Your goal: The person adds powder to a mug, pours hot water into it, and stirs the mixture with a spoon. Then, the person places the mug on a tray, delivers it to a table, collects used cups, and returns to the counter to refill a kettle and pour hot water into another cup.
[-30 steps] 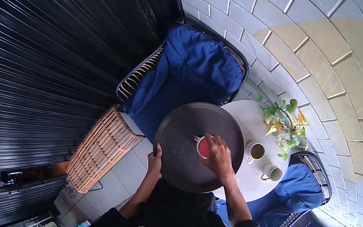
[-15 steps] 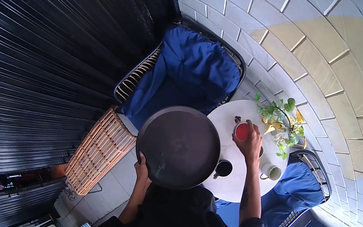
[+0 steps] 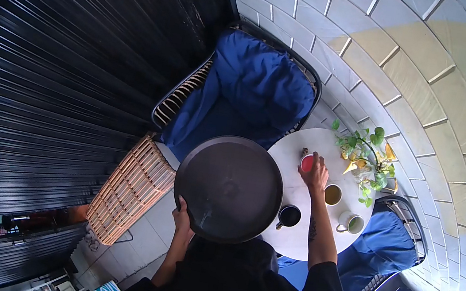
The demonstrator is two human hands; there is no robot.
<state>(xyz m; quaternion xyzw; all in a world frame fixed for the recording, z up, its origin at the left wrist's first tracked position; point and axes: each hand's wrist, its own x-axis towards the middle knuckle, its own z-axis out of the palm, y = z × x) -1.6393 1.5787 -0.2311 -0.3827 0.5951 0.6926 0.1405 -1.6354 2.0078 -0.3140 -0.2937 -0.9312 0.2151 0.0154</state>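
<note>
My left hand grips the near left rim of a round dark tray, which is level and bears nothing. My right hand is closed round a cup of red liquid at the far left part of the round white table. Beside my right wrist stands a mug of yellowish-brown liquid. A mug of greenish liquid is near the table's right edge. The dark cup stands just right of the tray.
A potted plant stands at the table's far right edge. One chair with blue cushions is beyond the tray, another at the right. A woven rattan piece is at the left. A brick wall curves behind.
My right hand has carried the red cup from above the tray to the table. The tray has shifted left, uncovering the dark cup on the table. My left hand still holds the tray.
</note>
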